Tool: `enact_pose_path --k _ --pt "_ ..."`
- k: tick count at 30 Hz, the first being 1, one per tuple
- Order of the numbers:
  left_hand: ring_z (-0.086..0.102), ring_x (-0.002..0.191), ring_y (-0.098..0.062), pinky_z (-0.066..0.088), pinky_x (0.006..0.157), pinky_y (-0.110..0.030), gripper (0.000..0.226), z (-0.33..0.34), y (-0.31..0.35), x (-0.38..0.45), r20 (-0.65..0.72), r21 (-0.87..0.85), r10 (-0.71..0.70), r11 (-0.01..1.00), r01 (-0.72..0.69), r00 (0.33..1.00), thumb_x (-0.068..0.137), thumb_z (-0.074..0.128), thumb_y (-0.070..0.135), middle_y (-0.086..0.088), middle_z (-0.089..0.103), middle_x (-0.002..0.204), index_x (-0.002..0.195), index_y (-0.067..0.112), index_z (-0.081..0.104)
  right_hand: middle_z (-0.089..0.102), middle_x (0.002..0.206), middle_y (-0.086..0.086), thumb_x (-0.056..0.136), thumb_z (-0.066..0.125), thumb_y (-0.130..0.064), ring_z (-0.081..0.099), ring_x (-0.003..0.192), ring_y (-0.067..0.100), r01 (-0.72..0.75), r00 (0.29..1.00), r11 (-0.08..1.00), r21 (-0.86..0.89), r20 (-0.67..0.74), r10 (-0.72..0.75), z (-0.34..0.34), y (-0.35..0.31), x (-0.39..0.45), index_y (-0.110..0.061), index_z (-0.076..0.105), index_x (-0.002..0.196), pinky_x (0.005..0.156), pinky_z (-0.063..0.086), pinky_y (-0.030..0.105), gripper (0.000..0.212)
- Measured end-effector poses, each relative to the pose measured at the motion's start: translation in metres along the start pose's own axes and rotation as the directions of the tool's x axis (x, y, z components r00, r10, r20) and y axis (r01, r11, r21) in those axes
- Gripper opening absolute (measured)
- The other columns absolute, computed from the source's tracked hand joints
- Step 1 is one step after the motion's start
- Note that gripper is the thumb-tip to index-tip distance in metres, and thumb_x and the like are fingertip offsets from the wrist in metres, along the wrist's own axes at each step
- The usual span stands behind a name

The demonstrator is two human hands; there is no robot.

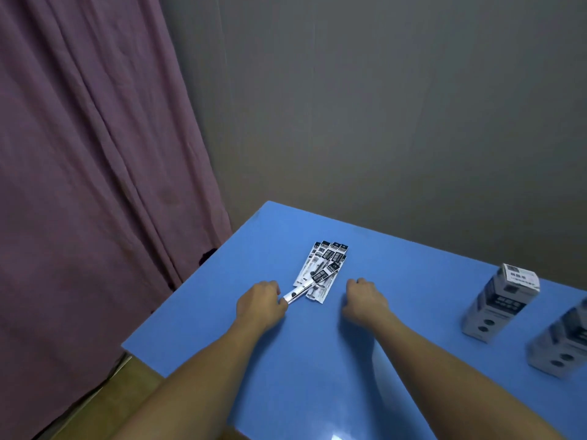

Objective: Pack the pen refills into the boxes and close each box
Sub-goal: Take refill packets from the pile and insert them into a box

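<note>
Near the middle of the blue bench (317, 360) lies a small heap of packed refills (322, 268), long axes running away toward the wall, one pinched at its near end by the left hand (260, 304); draw it out lengthwise, while the right hand (365, 300), curled, holds nothing, boxes (498, 304) well apart.

Blue worktop (317, 360), lower right of frame
A fanned pile of pen refills (320, 269) lies at centre; two boxes (500, 304) stand at the right edge.
</note>
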State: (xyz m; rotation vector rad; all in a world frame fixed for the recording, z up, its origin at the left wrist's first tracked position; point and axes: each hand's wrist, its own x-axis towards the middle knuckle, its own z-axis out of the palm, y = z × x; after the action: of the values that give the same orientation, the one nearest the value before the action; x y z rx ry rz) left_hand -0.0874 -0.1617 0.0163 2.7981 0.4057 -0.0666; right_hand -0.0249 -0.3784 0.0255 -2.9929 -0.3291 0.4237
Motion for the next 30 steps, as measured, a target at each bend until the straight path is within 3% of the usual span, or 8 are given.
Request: enact_pose_path --k 9,15,22,30 --pt "0.056 0.109 -0.020 0.050 0.087 -0.036 0.037 0.008 0.021 0.070 0.041 -0.174 0.177 0.970 -0.168 0.983 0.089 0.060 0.051 0.003 0.056 0.119 0.116 0.025 0.056 0.048 0.127 0.009 0.088 0.051 -0.015 0.046 0.123 0.029 -0.213 0.974 0.970 0.116 -0.058 0.221 0.003 -0.001 0.018 -0.009 0.049 0.124 0.095 0.046 0.040 0.037" --pt "0.055 0.108 -0.019 0.049 0.086 -0.036 0.042 0.025 0.031 0.086 0.071 -0.246 0.258 0.941 -0.233 0.964 0.081 0.072 0.054 0.004 0.053 0.113 0.114 0.032 0.059 0.049 0.124 0.010 0.090 0.051 -0.017 0.047 0.118 0.030 -0.230 0.958 0.959 0.165 -0.136 0.254 0.016 -0.011 0.027 -0.010 0.049 0.123 0.088 0.046 0.038 0.033" --pt "0.057 0.107 -0.022 0.052 0.087 -0.039 0.032 0.049 0.035 0.100 0.019 -0.289 0.248 0.929 -0.232 0.969 0.087 0.072 0.040 0.000 0.054 0.112 0.114 0.028 0.060 0.051 0.123 0.008 0.091 0.051 -0.020 0.050 0.114 0.029 -0.217 0.942 0.958 0.188 -0.217 0.256 0.036 -0.015 0.032 -0.012 0.052 0.123 0.086 0.047 0.036 0.033" --pt "0.054 0.114 -0.024 0.050 0.089 -0.039 0.046 0.052 0.036 0.118 -0.015 -0.252 0.214 0.945 -0.210 0.977 0.087 0.068 0.051 -0.003 0.055 0.120 0.121 0.021 0.062 0.049 0.127 0.007 0.092 0.051 -0.018 0.048 0.116 0.028 -0.232 0.933 0.948 0.217 -0.225 0.280 0.034 -0.009 0.027 -0.011 0.049 0.128 0.087 0.048 0.037 0.036"
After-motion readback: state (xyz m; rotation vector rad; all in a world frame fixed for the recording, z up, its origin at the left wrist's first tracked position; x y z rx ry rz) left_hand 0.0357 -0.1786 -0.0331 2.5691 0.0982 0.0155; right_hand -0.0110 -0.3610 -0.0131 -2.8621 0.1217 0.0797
